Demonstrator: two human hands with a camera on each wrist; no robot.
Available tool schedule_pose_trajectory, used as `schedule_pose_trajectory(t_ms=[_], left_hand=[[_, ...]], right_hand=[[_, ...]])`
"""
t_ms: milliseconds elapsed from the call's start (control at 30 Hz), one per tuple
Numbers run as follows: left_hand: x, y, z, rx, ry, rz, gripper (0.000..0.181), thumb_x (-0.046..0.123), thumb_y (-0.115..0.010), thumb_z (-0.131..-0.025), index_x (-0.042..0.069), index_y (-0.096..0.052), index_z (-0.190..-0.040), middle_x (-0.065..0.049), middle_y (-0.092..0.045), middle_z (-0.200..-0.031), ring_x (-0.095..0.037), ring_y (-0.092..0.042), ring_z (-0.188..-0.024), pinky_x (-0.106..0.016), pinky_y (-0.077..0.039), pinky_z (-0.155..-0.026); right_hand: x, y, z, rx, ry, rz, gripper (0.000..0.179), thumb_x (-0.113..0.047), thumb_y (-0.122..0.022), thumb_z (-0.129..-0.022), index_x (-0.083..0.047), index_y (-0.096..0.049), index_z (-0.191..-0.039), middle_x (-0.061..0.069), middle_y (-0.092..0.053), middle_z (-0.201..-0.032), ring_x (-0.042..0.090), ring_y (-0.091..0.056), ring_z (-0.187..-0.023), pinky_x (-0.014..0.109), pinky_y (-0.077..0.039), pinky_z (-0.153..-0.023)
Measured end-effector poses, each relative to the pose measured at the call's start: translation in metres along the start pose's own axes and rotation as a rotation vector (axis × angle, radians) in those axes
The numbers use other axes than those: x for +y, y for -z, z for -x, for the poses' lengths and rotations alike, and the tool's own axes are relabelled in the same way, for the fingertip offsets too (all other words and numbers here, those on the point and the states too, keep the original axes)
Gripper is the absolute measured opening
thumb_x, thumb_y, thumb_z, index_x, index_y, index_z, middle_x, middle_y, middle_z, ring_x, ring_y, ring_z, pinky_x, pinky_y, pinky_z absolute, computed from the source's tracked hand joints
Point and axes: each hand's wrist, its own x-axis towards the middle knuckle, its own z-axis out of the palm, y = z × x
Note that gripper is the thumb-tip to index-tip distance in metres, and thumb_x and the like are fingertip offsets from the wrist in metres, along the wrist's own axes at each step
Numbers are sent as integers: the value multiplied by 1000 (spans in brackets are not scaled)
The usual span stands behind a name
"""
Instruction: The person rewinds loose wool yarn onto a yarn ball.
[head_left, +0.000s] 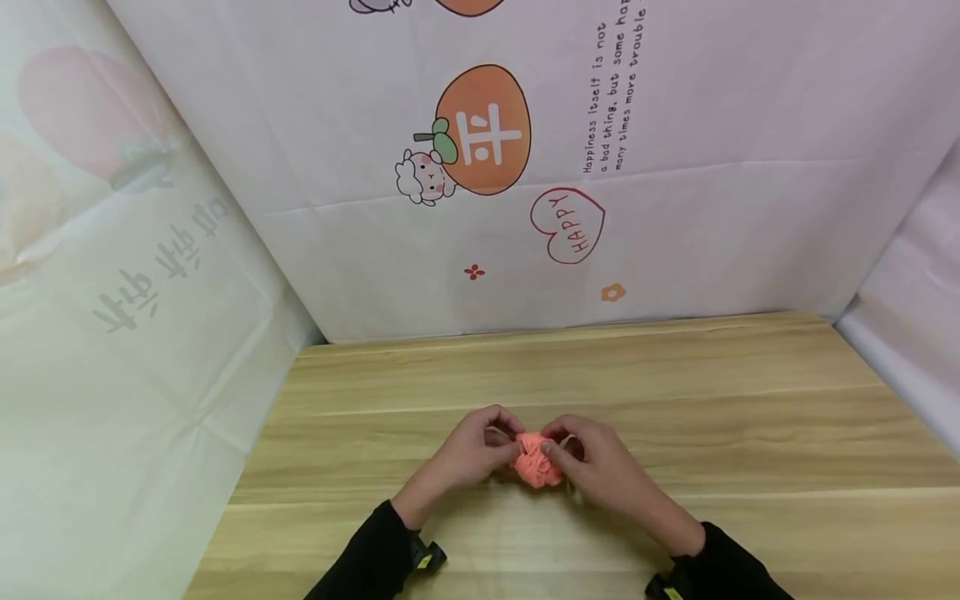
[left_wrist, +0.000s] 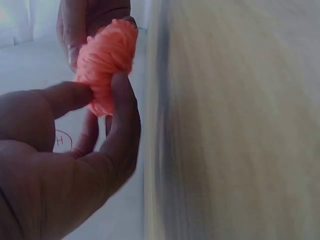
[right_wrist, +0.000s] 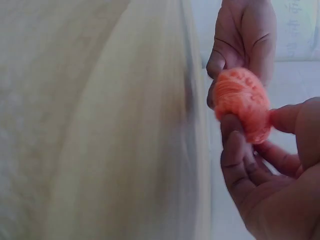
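Note:
A small ball of coral-orange yarn is held between both hands over the middle of the wooden table. My left hand pinches its left side with thumb and fingers, while my right hand grips the right side the same way. Wound strands show on the yarn ball in the left wrist view, with the left fingertips pressed into its near end. In the right wrist view the yarn ball looks rounded and tightly wrapped, and the right thumb and fingers hold its lower part.
The wooden table has light and dark grain bands. Behind it hangs a white printed cloth with cartoon fruit and lettering; more cloth covers the left side. Black sleeves with small wrist devices reach in from the front edge.

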Motion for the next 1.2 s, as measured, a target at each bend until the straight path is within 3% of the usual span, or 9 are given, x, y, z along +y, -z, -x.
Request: schedule_pose_trajectory(t_ms=[133, 233, 367, 567, 667, 800, 933, 1033, 1200], left_hand=[[-2, -2, -1, 65, 109, -68, 11, 19, -61, -97, 14, -61, -106, -1, -63, -101, -14, -64, -86, -31, -55, -65], [-1, -2, -1, 73, 131, -93, 16, 19, -61, -95, 16, -63, -111, 1, -64, -103, -13, -63, -89, -33, -54, -71], [0, -2, 0, 50, 101, -133, 28, 14, -68, -88, 13, -64, -116, 2, -64, -109, -14, -61, -97, -31, -52, -82], [-2, -2, 1, 50, 67, -200, 25, 13, -69, -89, 14, -65, -114, 4, -64, -106, -11, -61, -96, -29, -52, -81], [-1, 0, 2, 78, 61, -278, 24, 18, -67, -91, 15, -65, -114, 6, -64, -104, -9, -60, -94, -28, -51, -81], [4, 10, 3, 161, 37, -396, 26, 22, -64, -93, 13, -65, -117, 3, -64, -106, -10, -58, -96, -29, -51, -83], [9, 25, 3, 272, 4, -505, 27, 22, -63, -94, 11, -65, -118, -4, -62, -111, -17, -57, -101, -34, -51, -82], [8, 36, 2, 373, -5, -630, 28, 26, -63, -94, 12, -65, -118, -3, -60, -112, -21, -56, -104, -37, -50, -84], [-1, 52, 0, 519, -24, -829, 34, 29, -65, -92, 9, -66, -120, -5, -60, -119, -26, -53, -112, -42, -47, -92]], right_hand=[[5, -5, -1, 1, -106, -42, 16, -26, -63, -95, -16, -63, -108, -2, -63, -94, 13, -63, -71, 28, -53, -57], [10, -8, -3, 18, -157, -51, 14, -23, -65, -94, -15, -61, -106, -1, -63, -91, 15, -62, -69, 28, -53, -55], [13, -10, -3, 22, -187, -51, 10, -20, -67, -93, -16, -61, -100, -1, -63, -84, 14, -60, -64, 28, -52, -52], [12, -9, -4, -10, -190, -6, 10, -22, -66, -93, -16, -61, -98, -3, -62, -82, 13, -58, -65, 27, -51, -54], [11, -1, -5, 8, -146, 67, 13, -23, -63, -95, -13, -63, -102, -3, -62, -85, 11, -58, -71, 28, -52, -60], [14, 17, -8, 102, -40, 214, 25, -22, -60, -96, -3, -63, -113, 1, -62, -95, 15, -58, -83, 34, -52, -70], [22, 34, -10, 190, 27, 398, 39, -27, -59, -97, 2, -60, -123, 14, -61, -110, 29, -58, -99, 48, -51, -80], [30, 43, -11, 231, 75, 551, 47, -29, -60, -96, 4, -57, -129, 23, -57, -122, 40, -52, -112, 57, -45, -89], [42, 55, -10, 241, 40, 708, 59, -36, -58, -96, -1, -47, -142, 25, -45, -140, 50, -33, -129, 66, -30, -98]])
